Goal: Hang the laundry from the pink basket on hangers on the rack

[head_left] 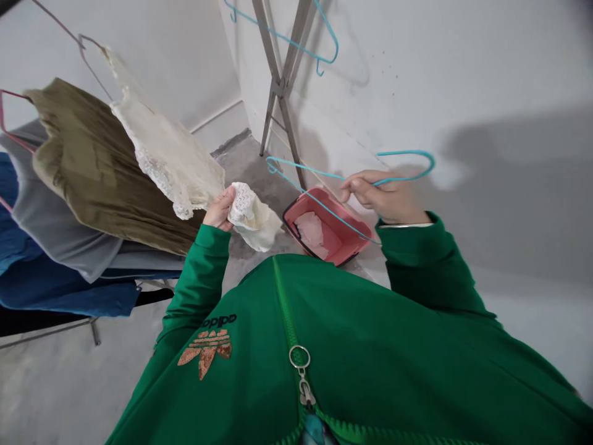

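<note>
- Left hand (pixel 219 210): gripping white cloth (pixel 254 219); cloth hangs at the hand's right side.
- Right hand (pixel 385 196): gripping blue hanger (pixel 319 172), which extends past both sides.

A single camera sits on the person's head, looking forward and steeply down over the zipped green jacket (pixel 352 327), which fills the lower frame at closest range. The light-blue plastic hanger (pixel 319 172) crosses mid-frame at middle range; beyond and below it appear the pink plastic basket (pixel 340 242) and grey concrete floor (pixel 50 383). The plain white wall (pixel 467 74) closes the right side.
</note>
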